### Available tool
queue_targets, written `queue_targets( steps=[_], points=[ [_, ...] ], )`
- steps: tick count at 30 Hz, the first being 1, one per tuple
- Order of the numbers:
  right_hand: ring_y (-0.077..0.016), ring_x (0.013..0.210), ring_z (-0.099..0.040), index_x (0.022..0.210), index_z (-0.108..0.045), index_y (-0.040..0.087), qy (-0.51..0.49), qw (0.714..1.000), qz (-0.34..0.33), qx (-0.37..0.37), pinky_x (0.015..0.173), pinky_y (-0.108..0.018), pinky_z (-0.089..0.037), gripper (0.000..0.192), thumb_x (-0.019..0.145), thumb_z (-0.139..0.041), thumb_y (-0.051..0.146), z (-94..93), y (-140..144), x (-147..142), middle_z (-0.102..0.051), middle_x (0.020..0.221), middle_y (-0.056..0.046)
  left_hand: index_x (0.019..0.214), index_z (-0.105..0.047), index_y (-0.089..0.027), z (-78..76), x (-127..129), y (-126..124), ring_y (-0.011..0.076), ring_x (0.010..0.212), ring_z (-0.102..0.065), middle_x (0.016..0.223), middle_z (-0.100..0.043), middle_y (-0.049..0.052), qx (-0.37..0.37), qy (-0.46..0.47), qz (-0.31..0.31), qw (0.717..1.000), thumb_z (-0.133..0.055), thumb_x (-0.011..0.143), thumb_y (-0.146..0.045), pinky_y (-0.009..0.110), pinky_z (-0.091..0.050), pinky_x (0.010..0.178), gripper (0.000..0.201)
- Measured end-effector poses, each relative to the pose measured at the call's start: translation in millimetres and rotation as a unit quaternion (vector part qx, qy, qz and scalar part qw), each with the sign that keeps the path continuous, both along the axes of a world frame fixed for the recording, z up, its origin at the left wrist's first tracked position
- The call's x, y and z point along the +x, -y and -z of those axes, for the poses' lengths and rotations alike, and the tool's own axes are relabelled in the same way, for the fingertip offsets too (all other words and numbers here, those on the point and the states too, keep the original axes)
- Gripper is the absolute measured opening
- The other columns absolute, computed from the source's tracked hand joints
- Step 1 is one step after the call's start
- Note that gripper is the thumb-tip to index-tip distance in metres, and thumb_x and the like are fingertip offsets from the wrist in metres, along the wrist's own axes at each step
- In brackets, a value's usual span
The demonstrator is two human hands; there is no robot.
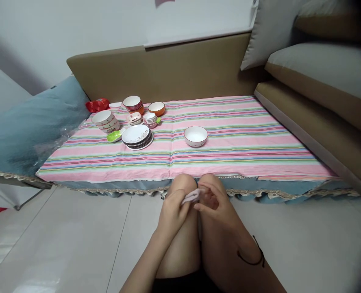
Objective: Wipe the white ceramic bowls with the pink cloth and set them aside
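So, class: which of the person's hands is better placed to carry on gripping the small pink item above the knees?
Left, probably. The left hand already pinches the pink item; the right hand sits beside it, fingers loosely curled.

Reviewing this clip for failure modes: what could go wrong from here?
The pink item is pinched only by the left hand over the knees; the right hand merely nears it, so it may drop to the floor. The plate stack looks uneven and could slide if bumped.

A home: sofa (174, 73), cushions (317, 61), tiled floor (61, 244)
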State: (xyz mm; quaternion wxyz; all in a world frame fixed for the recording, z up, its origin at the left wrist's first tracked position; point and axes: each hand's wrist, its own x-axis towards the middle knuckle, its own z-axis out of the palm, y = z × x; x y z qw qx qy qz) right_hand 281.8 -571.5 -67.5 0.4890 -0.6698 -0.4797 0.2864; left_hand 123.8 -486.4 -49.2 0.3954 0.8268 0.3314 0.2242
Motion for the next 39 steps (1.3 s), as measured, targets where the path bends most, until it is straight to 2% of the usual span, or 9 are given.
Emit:
queue_targets(
  steps=[3, 6, 9, 11, 16, 19, 25, 32, 39],
  points=[
    [-0.0273, 0.105, -0.054, 0.105, -0.067, 0.028, 0.137, 0.990, -0.014, 0.029, 0.092, -0.044, -0.044, 0.042, 0.069, -0.073, 0.049, -21.1, 0.6, 12.2, -0.061, 0.107, -0.007, 0.091, -0.068, -0.019, -16.3, 5.9, -3.4, 0.0181, 0.076, -0.059, 0.084, -0.068, 0.004, -0.129, 0.044, -0.015, 0.991, -0.058, 0.080, -0.031, 0.026, -0.043, 0.068, 0.019],
    [-0.0205, 0.086, -0.058, 0.091, -0.069, 0.025, 0.123, 0.988, -0.088, 0.011, 0.075, -0.033, -0.047, 0.027, 0.084, -0.058, 0.048, -36.2, 0.1, 17.3, -0.064, 0.088, -0.004, 0.090, -0.068, -0.017, -29.3, 11.1, -3.1, 0.0174, 0.075, -0.058, 0.082, -0.067, 0.004, -0.199, 0.071, 0.003, 0.977, -0.063, 0.076, -0.036, 0.024, -0.043, 0.065, 0.023],
    [-0.0148, 0.062, -0.052, 0.081, -0.070, 0.023, 0.082, 0.991, -0.101, -0.034, 0.056, -0.027, -0.039, 0.032, 0.088, -0.052, 0.048, -41.8, -1.1, 16.5, -0.060, 0.065, 0.000, 0.088, -0.068, -0.017, -36.2, 14.9, -2.8, 0.0164, 0.070, -0.057, 0.078, -0.066, 0.004, -0.198, 0.070, -0.011, 0.978, -0.068, 0.072, -0.038, 0.024, -0.041, 0.062, 0.026],
    [-0.0138, 0.059, -0.050, 0.079, -0.072, 0.023, 0.059, 0.992, -0.105, -0.045, 0.053, -0.026, -0.035, 0.032, 0.087, -0.053, 0.047, -42.2, -1.9, 16.0, -0.059, 0.062, 0.001, 0.081, -0.068, -0.016, -38.3, 16.7, -4.7, 0.0156, 0.066, -0.056, 0.074, -0.065, 0.004, -0.187, 0.066, -0.033, 0.980, -0.070, 0.071, -0.040, 0.024, -0.040, 0.059, 0.026],
    [-0.0175, 0.076, -0.059, 0.100, -0.071, 0.024, -0.059, 0.983, -0.159, -0.066, 0.061, -0.026, -0.042, 0.029, 0.081, -0.062, 0.044, -40.3, -1.1, 24.0, -0.068, 0.085, 0.000, 0.070, -0.063, -0.016, -39.6, 19.8, -17.0, 0.0101, 0.055, -0.047, 0.061, -0.057, -0.001, -0.192, 0.112, -0.063, 0.973, -0.065, 0.076, -0.044, 0.021, -0.034, 0.053, 0.028],
    [-0.0175, 0.074, -0.059, 0.096, -0.071, 0.021, -0.132, 0.967, -0.190, -0.110, 0.060, -0.026, -0.042, 0.030, 0.077, -0.065, 0.044, -36.9, 2.7, 31.2, -0.068, 0.082, -0.001, 0.072, -0.063, -0.015, -41.5, 21.2, -25.5, 0.0086, 0.056, -0.044, 0.063, -0.055, -0.001, -0.203, 0.108, -0.054, 0.972, -0.064, 0.076, -0.044, 0.020, -0.032, 0.052, 0.029],
    [-0.0200, 0.080, -0.061, 0.095, -0.070, 0.018, -0.216, 0.960, -0.148, -0.104, 0.064, -0.027, -0.046, 0.036, 0.074, -0.068, 0.048, -31.1, 12.0, 40.0, -0.068, 0.087, -0.003, 0.088, -0.066, -0.016, -47.9, 17.4, -35.5, 0.0141, 0.073, -0.058, 0.082, -0.063, 0.003, -0.328, 0.052, 0.100, 0.938, -0.074, 0.067, -0.038, 0.022, -0.043, 0.062, 0.032],
    [-0.0172, 0.080, -0.060, 0.097, -0.071, 0.023, -0.194, 0.943, -0.240, -0.123, 0.067, -0.026, -0.045, 0.028, 0.079, -0.065, 0.043, -37.3, 11.6, 36.0, -0.069, 0.090, 0.000, 0.085, -0.070, -0.018, -48.9, 18.7, -36.8, 0.0131, 0.062, -0.057, 0.068, -0.064, 0.000, -0.335, -0.017, 0.198, 0.921, -0.075, 0.064, -0.033, 0.021, -0.041, 0.053, 0.026],
    [-0.0171, 0.072, -0.058, 0.087, -0.070, 0.017, -0.245, 0.959, -0.100, -0.105, 0.061, -0.026, -0.044, 0.035, 0.075, -0.067, 0.049, -28.6, 13.7, 37.3, -0.068, 0.081, -0.003, 0.077, -0.067, -0.016, -40.6, 20.7, -47.6, 0.0151, 0.077, -0.063, 0.080, -0.069, 0.004, -0.333, 0.097, 0.027, 0.938, -0.078, 0.064, -0.035, 0.025, -0.047, 0.073, 0.025]
  ],
)
